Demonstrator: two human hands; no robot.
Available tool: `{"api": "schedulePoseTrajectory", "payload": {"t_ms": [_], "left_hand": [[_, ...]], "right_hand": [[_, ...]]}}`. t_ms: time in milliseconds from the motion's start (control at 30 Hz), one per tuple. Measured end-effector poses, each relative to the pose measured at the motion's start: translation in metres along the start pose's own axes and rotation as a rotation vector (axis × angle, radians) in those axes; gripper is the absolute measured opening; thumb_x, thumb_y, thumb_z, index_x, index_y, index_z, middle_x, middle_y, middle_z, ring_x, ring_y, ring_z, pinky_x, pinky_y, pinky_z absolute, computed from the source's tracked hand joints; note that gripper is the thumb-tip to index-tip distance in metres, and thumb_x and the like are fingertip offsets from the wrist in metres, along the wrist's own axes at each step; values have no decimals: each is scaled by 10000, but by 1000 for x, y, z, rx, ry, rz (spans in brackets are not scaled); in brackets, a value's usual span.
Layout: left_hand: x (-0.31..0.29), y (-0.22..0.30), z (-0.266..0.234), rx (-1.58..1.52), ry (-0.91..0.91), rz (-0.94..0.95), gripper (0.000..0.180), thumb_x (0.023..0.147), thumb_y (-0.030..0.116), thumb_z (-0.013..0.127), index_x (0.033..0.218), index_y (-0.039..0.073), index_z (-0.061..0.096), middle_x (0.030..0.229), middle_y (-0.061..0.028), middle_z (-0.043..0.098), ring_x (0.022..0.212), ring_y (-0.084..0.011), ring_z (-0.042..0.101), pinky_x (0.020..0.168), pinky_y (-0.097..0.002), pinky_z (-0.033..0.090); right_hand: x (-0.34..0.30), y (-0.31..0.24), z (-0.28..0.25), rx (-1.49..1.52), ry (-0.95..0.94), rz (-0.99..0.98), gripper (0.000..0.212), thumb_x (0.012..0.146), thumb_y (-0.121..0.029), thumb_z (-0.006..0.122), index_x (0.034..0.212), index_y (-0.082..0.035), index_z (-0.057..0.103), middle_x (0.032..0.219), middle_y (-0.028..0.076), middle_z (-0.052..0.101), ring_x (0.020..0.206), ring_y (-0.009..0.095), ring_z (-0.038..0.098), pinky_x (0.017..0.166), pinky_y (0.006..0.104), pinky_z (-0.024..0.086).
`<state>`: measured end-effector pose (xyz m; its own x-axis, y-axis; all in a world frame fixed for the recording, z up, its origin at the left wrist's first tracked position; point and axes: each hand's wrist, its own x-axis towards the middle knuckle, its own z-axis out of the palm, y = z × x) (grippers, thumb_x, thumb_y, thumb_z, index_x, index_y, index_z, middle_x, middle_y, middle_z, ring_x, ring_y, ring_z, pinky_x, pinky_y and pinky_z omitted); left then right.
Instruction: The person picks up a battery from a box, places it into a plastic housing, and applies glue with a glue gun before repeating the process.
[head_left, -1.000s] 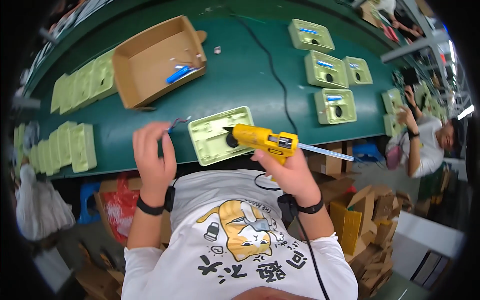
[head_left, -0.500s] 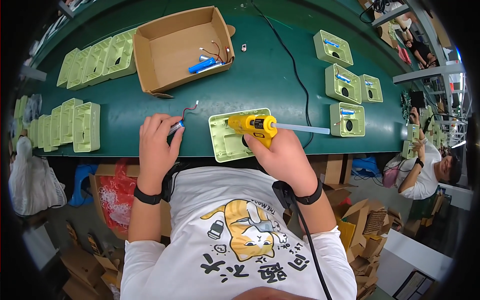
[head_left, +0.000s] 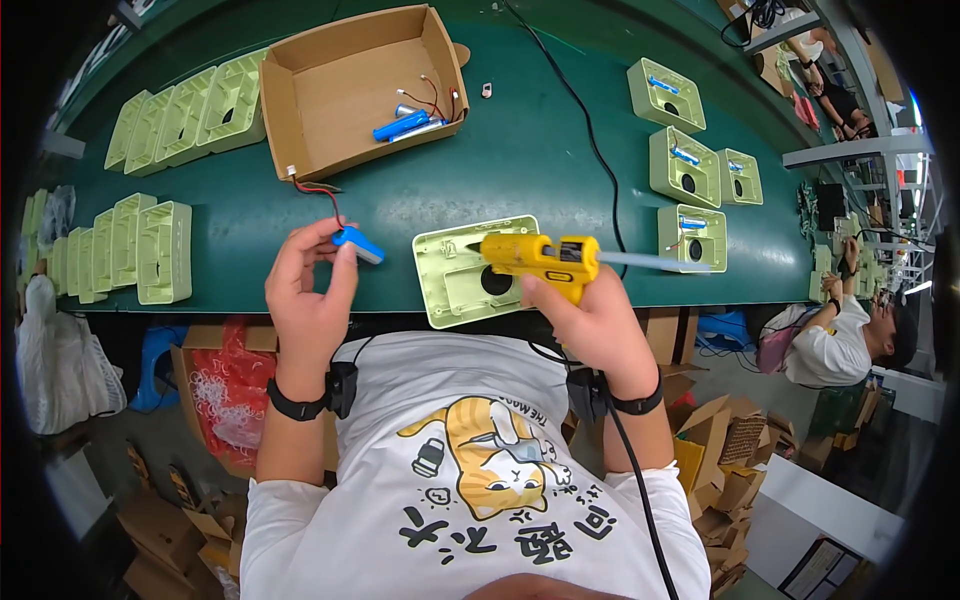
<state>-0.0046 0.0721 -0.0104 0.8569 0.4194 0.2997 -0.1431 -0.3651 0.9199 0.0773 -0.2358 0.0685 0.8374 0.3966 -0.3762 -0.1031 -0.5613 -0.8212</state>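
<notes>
My left hand [head_left: 312, 268] pinches a blue cylindrical battery [head_left: 358, 244] just above the table, its red and black leads trailing up to a small white plug. A yellow hot glue gun [head_left: 540, 262] is gripped in my right hand [head_left: 597, 322], with a long translucent glue stick [head_left: 650, 261] jutting out of its back. The gun's nozzle hovers over the pale green plastic housing [head_left: 455, 300], which lies open side up in front of me. Inside that housing is a round black part [head_left: 496, 281], partly behind the gun.
A cardboard box [head_left: 330, 95] at the back holds several blue batteries [head_left: 405, 126]. Pale green housings [head_left: 165, 253] stand in rows at left; several at right [head_left: 692, 238] contain batteries. A black cable [head_left: 590, 130] crosses the table. A co-worker [head_left: 840, 345] sits at far right.
My left hand has lifted the battery off the table and turned it, its leads swinging toward the box. The glue gun has drawn back to the right, uncovering the housing's round black part.
</notes>
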Motion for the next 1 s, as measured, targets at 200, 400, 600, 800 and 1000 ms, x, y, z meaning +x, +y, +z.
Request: {"api": "schedulePoseTrajectory", "payload": {"t_ms": [200, 400, 600, 800, 1000], "left_hand": [[-2, -2, 45, -381, -118, 186, 258, 960, -124, 798, 1199, -71, 716, 1300, -192, 778, 1133, -271, 791, 1011, -396, 637], [1, 6, 65, -92, -229, 338, 279, 880, -122, 864, 1111, -27, 741, 1219, -187, 832, 1056, -301, 812, 938, -404, 657], [2, 4, 73, 22, -214, 528, 315, 808, -92, 901, 1074, 32, 786, 1181, -117, 861, 936, -302, 800, 814, -376, 656], [1, 5, 71, 51, -217, 524, 307, 799, -94, 899, 1048, 34, 773, 1173, -117, 846, 915, -296, 793, 800, -372, 657], [-3, 7, 69, 100, -246, 473, 285, 835, -99, 901, 1060, 22, 773, 1144, -152, 825, 966, -293, 814, 818, -366, 665]], "right_hand": [[-25, 27, 13, 221, 226, -59, 197, 1043, -118, 791, 1193, 9, 787, 972, 170, 777, 807, 307, 724, 734, 363, 556], [-19, 47, 26, -77, 308, -273, 116, 1033, -94, 778, 1073, 13, 758, 859, 141, 704, 719, 300, 665, 664, 391, 519], [-19, 47, 31, -328, 330, -396, 97, 1014, -56, 765, 992, 28, 722, 776, 152, 604, 640, 372, 575, 605, 445, 469], [-20, 38, 29, -343, 309, -367, 110, 1000, -62, 775, 996, 37, 727, 799, 168, 636, 663, 390, 599, 608, 464, 478], [-26, 40, 23, -259, 326, -299, 149, 1026, -95, 791, 1050, 45, 746, 811, 124, 673, 658, 301, 636, 619, 393, 492]]}}
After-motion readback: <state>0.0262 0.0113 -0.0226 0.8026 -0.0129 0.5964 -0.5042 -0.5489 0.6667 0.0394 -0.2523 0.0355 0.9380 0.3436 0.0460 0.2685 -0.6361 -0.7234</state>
